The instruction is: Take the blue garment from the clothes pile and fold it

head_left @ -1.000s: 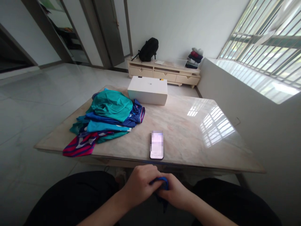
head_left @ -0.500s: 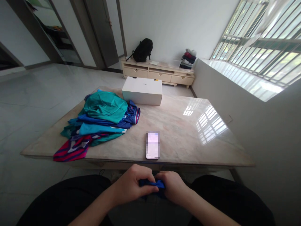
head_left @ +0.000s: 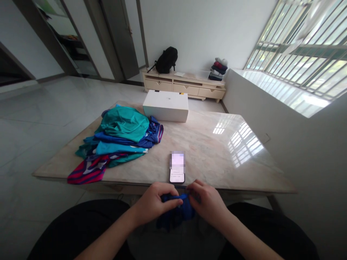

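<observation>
A piece of dark blue cloth (head_left: 187, 209) hangs between my hands, just in front of the table's near edge. My left hand (head_left: 155, 200) pinches its upper edge between thumb and fingers. On the other side, my right hand (head_left: 207, 202) has curled fingers and thumb at the cloth's top right edge, gripping it there. The lower part of the cloth falls into shadow between my knees, and its full shape is hidden.
On the marble table (head_left: 203, 155) lies a phone (head_left: 177, 168) with its screen lit. A heap of colourful garments (head_left: 121, 126) is at the left, and a white box (head_left: 166, 106) at the back. Beyond stands a low cabinet (head_left: 187, 86) with a black backpack (head_left: 167, 59) and folded clothes (head_left: 218, 70).
My right hand has moved up and slightly right, its fingers loosened from a closer fist. More of the blue cloth now hangs down between the hands. The view has shifted slightly.
</observation>
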### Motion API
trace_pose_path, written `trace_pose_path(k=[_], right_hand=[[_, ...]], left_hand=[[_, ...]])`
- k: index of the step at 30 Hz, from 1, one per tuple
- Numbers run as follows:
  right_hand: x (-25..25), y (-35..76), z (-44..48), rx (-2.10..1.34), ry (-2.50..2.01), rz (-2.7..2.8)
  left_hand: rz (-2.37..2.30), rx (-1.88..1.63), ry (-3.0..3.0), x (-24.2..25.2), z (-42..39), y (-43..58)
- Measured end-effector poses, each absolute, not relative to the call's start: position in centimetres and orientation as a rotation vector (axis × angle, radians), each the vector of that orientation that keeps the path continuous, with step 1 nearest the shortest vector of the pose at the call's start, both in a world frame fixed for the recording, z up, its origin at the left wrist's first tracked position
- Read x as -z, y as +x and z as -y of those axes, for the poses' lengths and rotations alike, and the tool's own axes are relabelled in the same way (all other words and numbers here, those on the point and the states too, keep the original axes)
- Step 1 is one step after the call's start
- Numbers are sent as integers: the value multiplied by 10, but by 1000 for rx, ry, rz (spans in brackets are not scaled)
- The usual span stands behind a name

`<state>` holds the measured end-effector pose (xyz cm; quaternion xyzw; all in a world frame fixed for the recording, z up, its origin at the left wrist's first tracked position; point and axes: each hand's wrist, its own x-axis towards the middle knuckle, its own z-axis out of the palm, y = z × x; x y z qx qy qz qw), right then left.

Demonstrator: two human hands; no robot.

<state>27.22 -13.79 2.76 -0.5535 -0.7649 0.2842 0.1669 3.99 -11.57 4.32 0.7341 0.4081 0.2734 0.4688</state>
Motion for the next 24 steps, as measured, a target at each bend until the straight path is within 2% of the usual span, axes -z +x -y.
trace_pose_path(k=[6,13,19,24], right_hand=[[-29,269,141,-814,-1555,2280],[-13,268,136,-689,-1831,2535],[-32,282,127,-658,-1906,2493],[-51,303,117,-713,-1862,2456]], left_hand=[[-984,-644,1744,-39,114,43],[-789,-515,1802,-37,118,45],[-637,-336,1745,-48,118,43],[-704,-280,1790,-53,117,39]])
